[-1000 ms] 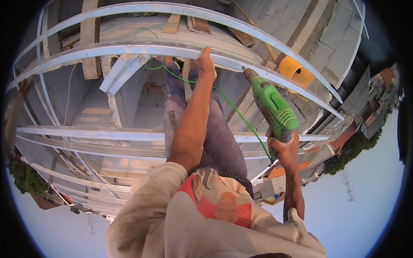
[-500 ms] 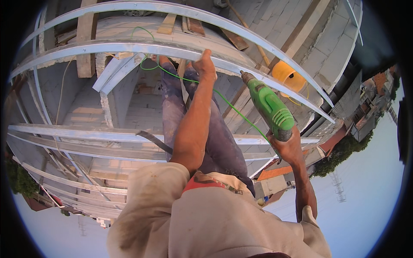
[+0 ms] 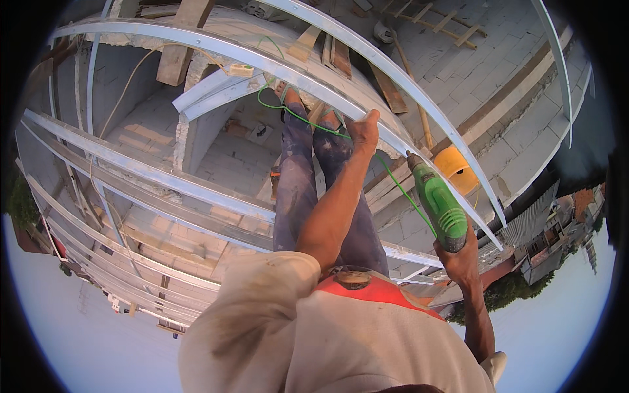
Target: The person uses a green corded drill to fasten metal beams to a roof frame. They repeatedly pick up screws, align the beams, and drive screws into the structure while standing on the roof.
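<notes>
My right hand [image 3: 462,262] was clamped around the green drill [image 3: 440,204], its length pointing up-left at the metal rail [image 3: 419,141]. My left hand [image 3: 364,130] gripped that rail, green cord [image 3: 393,180] trailing between.

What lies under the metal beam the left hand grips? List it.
Under the metal beam gripped by the left hand: grey block walls, a yellow bucket and wooden planks. The legs hide the footing.

Your left hand [image 3: 364,133] grips the curved metal rail [image 3: 314,78] while your right hand [image 3: 460,259] holds a green drill [image 3: 440,204] against it.
</notes>
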The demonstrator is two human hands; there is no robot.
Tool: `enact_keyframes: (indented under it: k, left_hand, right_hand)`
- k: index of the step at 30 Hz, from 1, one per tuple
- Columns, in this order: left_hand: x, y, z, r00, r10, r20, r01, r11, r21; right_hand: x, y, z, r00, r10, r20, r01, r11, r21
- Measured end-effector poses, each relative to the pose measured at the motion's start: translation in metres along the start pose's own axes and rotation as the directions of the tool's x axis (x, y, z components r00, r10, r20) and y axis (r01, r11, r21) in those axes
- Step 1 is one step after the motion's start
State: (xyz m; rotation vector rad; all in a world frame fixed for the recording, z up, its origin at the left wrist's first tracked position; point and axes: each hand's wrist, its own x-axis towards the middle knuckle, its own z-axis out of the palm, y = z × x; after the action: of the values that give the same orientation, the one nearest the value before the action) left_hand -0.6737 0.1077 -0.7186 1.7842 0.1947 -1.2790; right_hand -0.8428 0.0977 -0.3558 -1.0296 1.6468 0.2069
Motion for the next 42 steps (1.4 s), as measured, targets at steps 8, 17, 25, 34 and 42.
enact_keyframes:
  k: [8, 17, 25, 34, 42]
  left_hand:
    - [0.011, 0.008, 0.005, 0.999, -0.017, 0.030, 0.019, 0.998, -0.063]
    - [0.004, 0.010, 0.000, 0.996, -0.016, 0.087, 0.027, 0.993, -0.117]
    - [0.010, 0.007, 0.001, 0.993, -0.074, 0.087, 0.088, 0.981, -0.175]
    - [0.004, 0.016, 0.004, 0.995, -0.095, 0.034, 0.099, 0.983, -0.153]
    - [0.001, 0.022, 0.004, 0.995, -0.075, 0.060, 0.082, 0.988, -0.134]
  right_hand:
    - [0.008, -0.008, 0.004, 0.998, 0.063, -0.022, -0.065, 0.995, -0.079]
    - [0.001, -0.009, 0.008, 0.995, 0.086, -0.045, -0.089, 0.994, -0.065]
    - [0.010, -0.022, -0.001, 0.997, 0.082, -0.012, -0.083, 0.989, -0.123]
    - [0.012, -0.017, 0.001, 1.000, -0.018, -0.009, 0.016, 0.982, -0.186]
    - [0.013, -0.019, 0.000, 1.000, -0.021, 0.015, 0.024, 0.978, -0.208]
